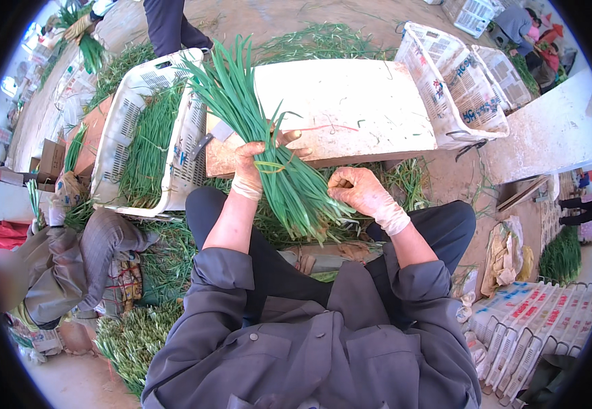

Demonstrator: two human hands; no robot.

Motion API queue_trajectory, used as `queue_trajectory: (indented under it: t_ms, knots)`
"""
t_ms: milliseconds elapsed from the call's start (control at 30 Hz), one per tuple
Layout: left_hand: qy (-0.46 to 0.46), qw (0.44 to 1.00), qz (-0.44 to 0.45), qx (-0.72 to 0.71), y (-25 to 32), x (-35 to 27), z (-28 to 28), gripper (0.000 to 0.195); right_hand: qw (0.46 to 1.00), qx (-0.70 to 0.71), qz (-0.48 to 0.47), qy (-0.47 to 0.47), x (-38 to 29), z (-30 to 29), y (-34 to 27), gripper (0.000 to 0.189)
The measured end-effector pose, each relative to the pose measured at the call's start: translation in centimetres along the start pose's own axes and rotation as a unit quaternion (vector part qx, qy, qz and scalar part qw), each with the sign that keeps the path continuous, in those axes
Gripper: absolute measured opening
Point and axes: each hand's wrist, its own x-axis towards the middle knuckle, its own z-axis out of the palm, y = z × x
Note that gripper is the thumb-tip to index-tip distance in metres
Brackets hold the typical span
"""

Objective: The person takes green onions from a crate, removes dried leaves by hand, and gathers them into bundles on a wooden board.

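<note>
My left hand (270, 148), in a thin stained glove, is closed around a bundle of long green leafy stalks, likely garlic chives (288, 186). A yellowish band (270, 166) circles the bundle just below that hand. The leaf tips point up and left; the other ends hang over my lap. Also gloved, my right hand (352, 189) has its fingers curled at the right edge of the lower ends; whether it pinches a stalk is unclear. Beyond lies a white-topped board (342, 107) with a thin red tie (331, 126) on it. A knife (211, 139) rests at the board's left corner.
A white plastic crate (173, 153) of green stalks stands left of the board, another crate (449, 92) at its right end. Cut stalks (142, 342) are heaped at lower left. A co-worker (60, 276) sits at the left; another person's legs (173, 25) are beyond the crate.
</note>
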Motion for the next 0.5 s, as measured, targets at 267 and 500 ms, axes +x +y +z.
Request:
queue_trajectory:
  t_ms: [267,500]
  knots:
    - [0.009,1.000,0.012,0.002,-0.4,-0.2,0.0,0.039,0.999,0.000,-0.016,0.040,-0.3,1.2,0.2,0.011]
    - [0.016,0.998,0.050,0.038,0.1,-0.2,-0.1,0.039,0.960,-0.061,-0.075,0.264,-2.1,-0.4,1.6,0.006]
